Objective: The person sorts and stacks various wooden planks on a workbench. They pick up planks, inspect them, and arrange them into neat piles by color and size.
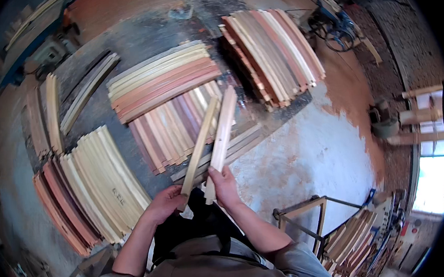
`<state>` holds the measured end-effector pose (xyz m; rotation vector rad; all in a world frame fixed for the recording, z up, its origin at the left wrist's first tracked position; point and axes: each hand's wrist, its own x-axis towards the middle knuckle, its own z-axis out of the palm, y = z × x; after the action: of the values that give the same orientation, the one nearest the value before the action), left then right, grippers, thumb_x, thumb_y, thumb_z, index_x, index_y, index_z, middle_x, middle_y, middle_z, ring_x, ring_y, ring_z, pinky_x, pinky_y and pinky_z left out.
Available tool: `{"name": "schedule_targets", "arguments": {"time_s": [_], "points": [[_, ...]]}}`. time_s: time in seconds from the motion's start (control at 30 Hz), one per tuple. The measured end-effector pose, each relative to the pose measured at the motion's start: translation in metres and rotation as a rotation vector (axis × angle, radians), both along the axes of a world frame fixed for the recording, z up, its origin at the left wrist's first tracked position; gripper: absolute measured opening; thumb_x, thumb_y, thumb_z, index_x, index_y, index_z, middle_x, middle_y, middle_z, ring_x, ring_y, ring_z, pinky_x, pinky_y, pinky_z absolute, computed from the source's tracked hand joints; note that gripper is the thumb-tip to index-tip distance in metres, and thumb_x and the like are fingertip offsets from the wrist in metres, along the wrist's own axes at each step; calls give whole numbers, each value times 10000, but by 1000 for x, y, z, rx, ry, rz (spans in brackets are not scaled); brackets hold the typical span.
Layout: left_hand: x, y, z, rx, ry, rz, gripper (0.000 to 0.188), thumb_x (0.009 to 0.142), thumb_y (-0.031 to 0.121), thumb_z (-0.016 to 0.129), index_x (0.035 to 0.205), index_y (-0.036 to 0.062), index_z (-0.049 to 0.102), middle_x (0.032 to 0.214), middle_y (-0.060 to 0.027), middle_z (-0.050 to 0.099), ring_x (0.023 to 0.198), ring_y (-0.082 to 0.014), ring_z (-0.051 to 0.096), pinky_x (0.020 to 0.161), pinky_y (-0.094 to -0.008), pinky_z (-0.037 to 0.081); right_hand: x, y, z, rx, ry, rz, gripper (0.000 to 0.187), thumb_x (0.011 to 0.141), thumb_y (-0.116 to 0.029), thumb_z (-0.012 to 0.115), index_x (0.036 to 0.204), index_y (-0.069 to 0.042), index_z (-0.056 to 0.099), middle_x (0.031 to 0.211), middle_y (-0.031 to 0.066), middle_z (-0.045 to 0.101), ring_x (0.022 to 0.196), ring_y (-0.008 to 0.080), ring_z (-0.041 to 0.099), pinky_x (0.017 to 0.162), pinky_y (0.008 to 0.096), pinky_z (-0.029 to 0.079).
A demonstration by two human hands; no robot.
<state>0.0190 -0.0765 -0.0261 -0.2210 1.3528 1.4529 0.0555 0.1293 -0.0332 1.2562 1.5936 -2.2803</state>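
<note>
My left hand (pixel 165 203) is closed on the near end of a narrow yellowish wooden strip (pixel 200 143), which slants up and away from me. In my right hand (pixel 224 186) is a wider, pale pinkish wooden strip (pixel 224 130), gripped close to its near end. The two strips run almost side by side, and their far ends come close together. Beyond them lies a stack of wooden strips (pixel 164 80) in yellow and reddish tones, set crosswise over a lower layer of strips (pixel 166 130). Part of that lower layer is hidden behind the strips I hold.
A tall stack of mixed-colour strips (pixel 272 49) stands at the far right. To the left are a pale stack (pixel 104 180) and a reddish stack (pixel 67 210). Loose dark strips (pixel 243 142) lie just ahead. A metal-framed rack (pixel 319 219) stands near my right elbow.
</note>
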Motion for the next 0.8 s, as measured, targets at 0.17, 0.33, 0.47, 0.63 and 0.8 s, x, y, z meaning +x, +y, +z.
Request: {"name": "schedule_targets", "arguments": {"time_s": [0.17,0.33,0.47,0.63,0.8], "points": [[33,-33,19,340,50,32,408,932,55,576,1333,25,508,1008,-38,628,882,-115,591,774,-279,501,27,12,-11,-9,33,-13,186,965,-218,602,1034,-58,536,829,71,606,644,170,600,553,318,515],[32,-41,62,180,175,211,413,941,-5,553,1342,10,456,1000,-82,636,858,-174,645,777,-337,526,27,14,-9,34,28,87,153,971,-180,581,1027,-51,520,815,61,583,614,153,567,561,309,501],[22,-45,52,-270,400,734,355,944,152,608,1252,25,484,878,-80,636,726,-177,650,663,-340,533,26,18,-17,70,60,197,175,983,-224,563,1057,-75,509,814,52,589,601,162,584,524,319,508],[40,-126,22,-1204,1032,550,339,847,121,667,1114,-62,568,1095,-235,595,982,-376,575,897,-464,463,25,23,-17,123,85,247,171,982,-215,564,1041,-65,508,816,58,582,601,162,576,536,309,499],[46,-158,-7,-1457,1143,424,353,780,88,697,1042,-115,575,1236,-299,505,1195,-446,435,1047,-491,347,24,25,-17,117,59,280,169,979,-207,562,1049,-61,512,822,62,582,607,164,577,538,311,498]]}}
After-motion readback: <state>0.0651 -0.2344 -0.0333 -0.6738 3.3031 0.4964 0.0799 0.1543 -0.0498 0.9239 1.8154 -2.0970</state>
